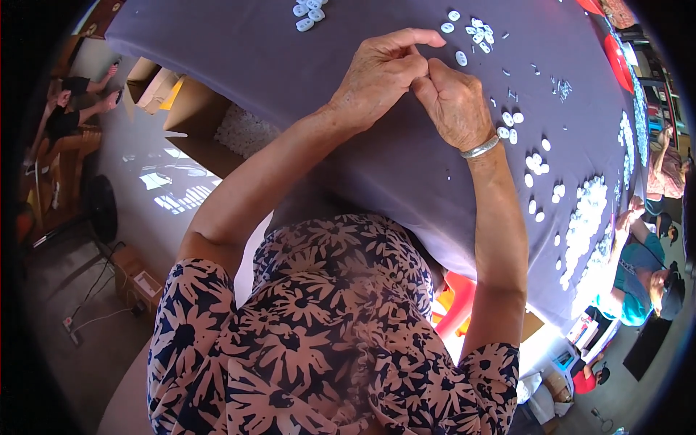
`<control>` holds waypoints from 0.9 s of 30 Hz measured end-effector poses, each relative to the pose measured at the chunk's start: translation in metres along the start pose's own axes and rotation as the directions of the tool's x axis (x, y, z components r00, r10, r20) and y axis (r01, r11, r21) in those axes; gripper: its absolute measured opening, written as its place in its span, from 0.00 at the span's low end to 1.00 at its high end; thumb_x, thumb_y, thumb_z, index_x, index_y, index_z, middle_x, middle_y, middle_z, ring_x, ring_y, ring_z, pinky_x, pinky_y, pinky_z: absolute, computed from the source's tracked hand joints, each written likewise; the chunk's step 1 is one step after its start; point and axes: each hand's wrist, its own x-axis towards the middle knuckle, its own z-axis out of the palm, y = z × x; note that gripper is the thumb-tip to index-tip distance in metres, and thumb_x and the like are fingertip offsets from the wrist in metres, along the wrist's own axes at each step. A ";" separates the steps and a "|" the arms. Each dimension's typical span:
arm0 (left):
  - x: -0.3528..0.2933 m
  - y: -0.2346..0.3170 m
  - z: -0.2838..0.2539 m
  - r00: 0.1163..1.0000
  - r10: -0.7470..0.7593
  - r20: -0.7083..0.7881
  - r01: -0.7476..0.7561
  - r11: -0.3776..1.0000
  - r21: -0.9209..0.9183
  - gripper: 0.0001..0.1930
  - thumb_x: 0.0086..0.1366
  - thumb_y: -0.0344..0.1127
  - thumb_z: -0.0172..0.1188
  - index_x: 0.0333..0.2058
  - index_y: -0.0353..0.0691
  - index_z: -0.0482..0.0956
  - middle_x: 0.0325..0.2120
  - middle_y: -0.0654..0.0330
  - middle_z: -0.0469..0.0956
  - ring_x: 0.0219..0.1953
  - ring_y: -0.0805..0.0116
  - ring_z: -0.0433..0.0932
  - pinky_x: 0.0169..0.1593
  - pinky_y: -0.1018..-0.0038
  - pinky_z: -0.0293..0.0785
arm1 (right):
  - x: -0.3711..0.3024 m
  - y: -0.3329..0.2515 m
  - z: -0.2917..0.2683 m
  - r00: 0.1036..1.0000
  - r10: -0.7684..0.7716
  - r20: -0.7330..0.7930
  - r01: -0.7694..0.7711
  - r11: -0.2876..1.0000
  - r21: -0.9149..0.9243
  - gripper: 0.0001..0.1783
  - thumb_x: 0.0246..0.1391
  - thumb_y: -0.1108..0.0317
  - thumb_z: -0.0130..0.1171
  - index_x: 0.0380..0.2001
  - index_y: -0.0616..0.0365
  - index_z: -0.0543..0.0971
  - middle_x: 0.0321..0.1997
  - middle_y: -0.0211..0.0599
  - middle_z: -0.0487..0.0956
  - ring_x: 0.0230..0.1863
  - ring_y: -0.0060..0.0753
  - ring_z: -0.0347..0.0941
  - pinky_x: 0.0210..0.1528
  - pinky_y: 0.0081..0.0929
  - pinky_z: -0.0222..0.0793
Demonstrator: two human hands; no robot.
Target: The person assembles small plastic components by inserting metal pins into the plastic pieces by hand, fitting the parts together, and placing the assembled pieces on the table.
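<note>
Bench (406, 167) with a grey-purple cloth fills most of the view, curving from top left down to the right edge. Small white oval pieces lie scattered on it. The biggest heap (586, 217) runs along the right side of the bench. A smaller cluster (477, 30) sits at the top, just beyond the hands. Another few pieces (308, 13) lie at the top edge left of centre. Loose single pieces (536, 163) lie right of the right wrist, some touching each other. Tiny dark bits (512, 94) lie between the clusters; too small to tell what they are.

Left hand (380, 76) and right hand (453, 101) are raised over the bench centre, fingertips pressed together where they meet. Both are curled closed in a pinch; left index finger sticks out straight toward the top cluster. Whatever is pinched between them is hidden by the fingers, cannot tell. One white piece (461, 58) lies on the cloth just beside the right hand's knuckles. Silver bangle (480, 148) on the right wrist.

Cardboard boxes (174, 98) stand on the floor left of the bench. Another person in a teal shirt (634, 279) sits at the bench's right edge, near the big heap.
</note>
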 end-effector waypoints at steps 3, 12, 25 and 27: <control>0.001 0.006 0.000 1.000 0.016 -0.018 -0.015 0.999 0.035 0.16 0.59 0.27 0.53 0.46 0.42 0.78 0.24 0.67 0.73 0.26 0.81 0.68 0.32 0.82 0.66 | 0.004 -0.002 -0.002 1.000 0.020 -0.017 -0.020 1.000 0.007 0.11 0.53 0.67 0.59 0.25 0.61 0.70 0.19 0.47 0.72 0.23 0.52 0.71 0.24 0.39 0.66; 0.021 0.020 -0.036 0.919 0.371 -0.132 -0.255 0.816 0.519 0.10 0.57 0.23 0.57 0.39 0.38 0.73 0.24 0.60 0.74 0.27 0.71 0.74 0.33 0.77 0.70 | 0.005 0.023 -0.015 0.884 0.335 -0.328 -0.304 0.942 0.143 0.13 0.52 0.66 0.64 0.21 0.59 0.73 0.14 0.21 0.68 0.18 0.11 0.59 0.20 0.15 0.60; -0.029 0.096 0.004 0.671 0.740 -0.057 -0.588 0.577 0.567 0.07 0.59 0.27 0.55 0.37 0.39 0.78 0.25 0.66 0.74 0.26 0.79 0.71 0.30 0.82 0.69 | 0.003 0.039 -0.015 0.718 0.417 -0.557 -0.264 0.904 0.336 0.12 0.53 0.67 0.63 0.22 0.60 0.73 0.16 0.19 0.68 0.21 0.10 0.60 0.23 0.13 0.59; -0.057 0.128 0.014 0.629 0.776 -0.045 -0.426 0.393 0.815 0.06 0.61 0.29 0.53 0.33 0.42 0.79 0.24 0.67 0.74 0.24 0.76 0.71 0.29 0.80 0.69 | 0.010 0.040 -0.014 0.702 0.406 -0.585 -0.274 0.912 0.304 0.11 0.51 0.68 0.63 0.21 0.59 0.72 0.15 0.25 0.73 0.19 0.14 0.66 0.25 0.18 0.66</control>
